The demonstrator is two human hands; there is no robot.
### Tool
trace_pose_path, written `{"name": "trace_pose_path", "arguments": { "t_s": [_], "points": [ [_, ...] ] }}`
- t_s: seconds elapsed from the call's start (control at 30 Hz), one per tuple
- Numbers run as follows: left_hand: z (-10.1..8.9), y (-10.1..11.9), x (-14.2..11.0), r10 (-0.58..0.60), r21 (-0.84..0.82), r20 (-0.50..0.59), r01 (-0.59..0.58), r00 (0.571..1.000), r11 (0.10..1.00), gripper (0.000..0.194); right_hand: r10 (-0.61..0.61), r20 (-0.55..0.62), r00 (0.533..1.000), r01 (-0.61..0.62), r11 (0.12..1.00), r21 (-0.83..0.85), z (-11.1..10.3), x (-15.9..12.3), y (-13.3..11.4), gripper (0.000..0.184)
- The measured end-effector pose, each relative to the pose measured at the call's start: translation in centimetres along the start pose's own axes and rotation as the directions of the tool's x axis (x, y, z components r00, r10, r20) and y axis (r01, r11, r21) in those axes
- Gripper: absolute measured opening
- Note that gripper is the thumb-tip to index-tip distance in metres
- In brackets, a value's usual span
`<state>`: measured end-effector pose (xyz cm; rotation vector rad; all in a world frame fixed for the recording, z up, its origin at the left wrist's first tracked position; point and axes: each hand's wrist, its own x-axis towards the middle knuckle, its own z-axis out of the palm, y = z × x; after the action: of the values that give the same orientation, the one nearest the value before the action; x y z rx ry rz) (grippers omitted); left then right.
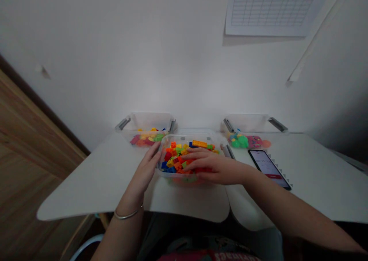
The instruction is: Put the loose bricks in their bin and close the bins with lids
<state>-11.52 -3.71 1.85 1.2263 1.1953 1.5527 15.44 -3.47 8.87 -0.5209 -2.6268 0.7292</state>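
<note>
A clear plastic bin filled with colourful toy building bricks stands at the middle of the white table. My right hand reaches in from the right, its fingers spread flat over the bricks, touching or just above them. I see no brick gripped in it. My left hand, with a silver bangle at the wrist, rests along the bin's left side with fingers stretched out. Its fingertips are partly hidden near the rim. An orange long brick lies on top of the pile at the back.
Behind to the left stands another clear bin with colourful pieces. At the back right is a third bin holding green and pink items. A phone lies right of the middle bin. The wall closes off the table's back edge.
</note>
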Motion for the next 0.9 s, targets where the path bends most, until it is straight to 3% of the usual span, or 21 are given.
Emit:
{"name": "trace_pose_path", "arguments": {
  "t_s": [0.07,0.13,0.37,0.6,0.7,0.8,0.87,0.9],
  "points": [
    [0.2,-0.3,0.1,-0.100,-0.014,0.005,0.100,0.995,0.995,0.046,-0.081,0.174,0.981,0.083,0.997,-0.005,0.2,1.9,0.0,0.041],
    [0.3,-0.6,0.1,-0.168,-0.021,-0.011,0.168,0.986,0.986,0.051,-0.100,0.233,0.967,0.112,0.993,-0.036,0.4,3.0,0.6,0.043],
    [0.4,-1.0,0.1,-0.180,0.010,-0.031,0.180,0.983,0.984,0.056,-0.061,0.231,0.971,0.119,0.963,-0.244,0.4,4.1,3.7,0.048],
    [0.5,0.1,0.0,-0.134,0.041,-0.038,0.136,0.990,0.990,0.053,0.064,0.162,0.985,-0.003,0.936,-0.352,0.5,5.0,4.8,0.051],
    [0.4,0.3,0.0,-0.109,0.075,-0.044,0.112,0.993,0.991,0.056,0.063,0.059,0.996,-0.043,0.954,-0.298,-0.2,4.8,4.9,0.048],
    [0.1,0.4,0.0,-0.071,0.160,-0.067,0.081,0.995,0.984,0.056,0.038,-0.191,0.981,-0.082,0.970,-0.227,-1.6,3.7,5.0,0.039],
    [-0.3,0.7,0.0,-0.064,0.223,-0.068,0.077,0.996,0.972,0.058,0.043,-0.443,0.895,-0.134,0.975,-0.175,-2.7,2.5,5.7,0.034],
    [-0.5,0.9,-0.1,-0.071,0.244,-0.067,0.086,0.995,0.966,0.059,0.068,-0.574,0.816,-0.175,0.976,-0.132,-3.0,1.7,6.3,0.032]
  ]
}}
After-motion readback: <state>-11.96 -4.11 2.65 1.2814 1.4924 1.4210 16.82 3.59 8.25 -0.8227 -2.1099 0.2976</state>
